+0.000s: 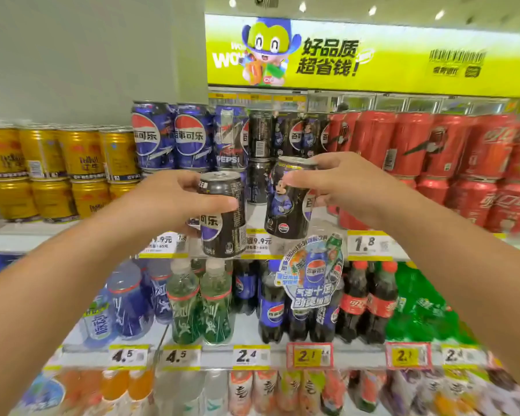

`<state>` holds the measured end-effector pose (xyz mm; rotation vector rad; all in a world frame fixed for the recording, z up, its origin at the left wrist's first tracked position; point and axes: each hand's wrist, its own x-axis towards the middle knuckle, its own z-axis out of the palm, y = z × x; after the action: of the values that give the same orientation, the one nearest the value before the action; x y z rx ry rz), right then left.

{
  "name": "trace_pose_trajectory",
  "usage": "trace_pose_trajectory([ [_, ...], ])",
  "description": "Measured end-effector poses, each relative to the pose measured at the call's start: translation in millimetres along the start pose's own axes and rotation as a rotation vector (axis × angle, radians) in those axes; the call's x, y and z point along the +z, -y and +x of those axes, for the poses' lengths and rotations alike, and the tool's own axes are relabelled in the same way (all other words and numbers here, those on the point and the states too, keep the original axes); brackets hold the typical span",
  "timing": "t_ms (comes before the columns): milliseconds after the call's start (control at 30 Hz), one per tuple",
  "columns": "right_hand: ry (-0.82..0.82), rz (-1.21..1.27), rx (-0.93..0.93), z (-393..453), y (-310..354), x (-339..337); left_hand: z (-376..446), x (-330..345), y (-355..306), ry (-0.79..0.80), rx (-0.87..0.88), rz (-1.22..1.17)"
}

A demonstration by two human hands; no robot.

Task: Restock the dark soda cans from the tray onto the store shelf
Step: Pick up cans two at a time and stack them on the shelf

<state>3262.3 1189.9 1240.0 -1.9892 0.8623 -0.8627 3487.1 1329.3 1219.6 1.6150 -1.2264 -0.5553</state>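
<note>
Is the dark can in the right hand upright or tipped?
Tipped slightly. The dark can in the right hand leans, its top further right than its base, which hangs above the shelf edge.

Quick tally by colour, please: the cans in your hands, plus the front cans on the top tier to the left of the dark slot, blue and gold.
Dark, held: 2, the left can in the left hand and the right can in the right hand
Blue cans, top tier: 3
Gold cans, top tier: 4
Total: 9
</note>
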Motion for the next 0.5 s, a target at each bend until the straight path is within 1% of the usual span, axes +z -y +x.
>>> trace_pose_trajectory([
  [167, -0.019, 0.016, -0.003, 48.1, -6.5, -7.7, 14.1, 9.6, -12.3, -0.032, -0.009, -0.015],
  [267, -0.031, 0.005, -0.012, 72.2, -14.1, 1.2, 16.2, 14.5, -13.9, -0.037, -0.007, -0.013],
  [500, -0.053, -0.047, 0.036, 117.8, -43.2, 30.5, 25.3, 15.5, -8.0, -0.048, -0.063, 0.004],
])
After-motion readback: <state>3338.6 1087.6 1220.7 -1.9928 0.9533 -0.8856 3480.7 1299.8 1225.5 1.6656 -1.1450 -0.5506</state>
